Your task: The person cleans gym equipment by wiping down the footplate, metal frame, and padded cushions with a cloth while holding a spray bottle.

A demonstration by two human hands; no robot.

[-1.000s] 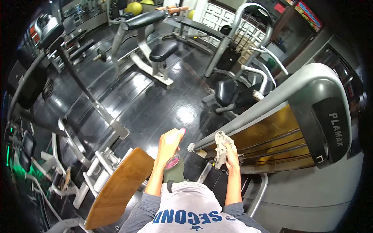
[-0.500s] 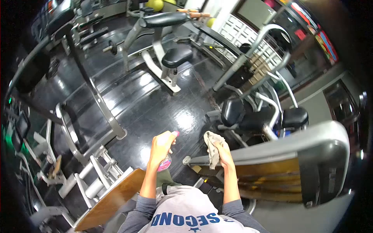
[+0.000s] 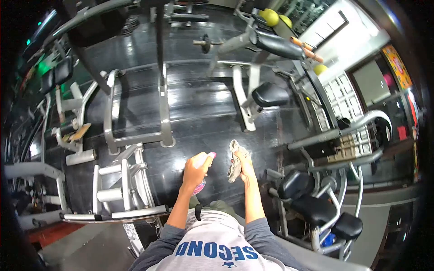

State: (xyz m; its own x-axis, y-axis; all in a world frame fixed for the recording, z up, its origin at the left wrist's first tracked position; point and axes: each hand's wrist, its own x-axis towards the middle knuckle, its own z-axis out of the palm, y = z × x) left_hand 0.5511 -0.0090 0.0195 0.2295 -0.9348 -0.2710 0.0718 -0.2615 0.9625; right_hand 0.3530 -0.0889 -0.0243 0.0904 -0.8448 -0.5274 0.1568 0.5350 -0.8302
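Observation:
My left hand (image 3: 195, 170) is closed around the neck of a spray bottle (image 3: 199, 187). A pink tip shows above the fist and part of the pink-labelled body below it; the fingers hide the rest. My right hand (image 3: 245, 165) grips a crumpled beige cloth (image 3: 234, 168), which hangs down on the inner side of the fingers. Both hands are in front of my body at about the same height, a short gap apart, with neither the bottle nor the cloth touching any equipment.
Close on the left is a grey metal machine frame (image 3: 111, 195). A padded black machine (image 3: 312, 210) stands on the right. Ahead, a bench with a black seat (image 3: 270, 95) rests on the shiny dark floor (image 3: 194, 128). Yellow balls (image 3: 270, 17) lie at the back.
My view and body have turned left, so the equipment has shifted to the right in view. My hands have come closer together, still holding the bottle and the cloth.

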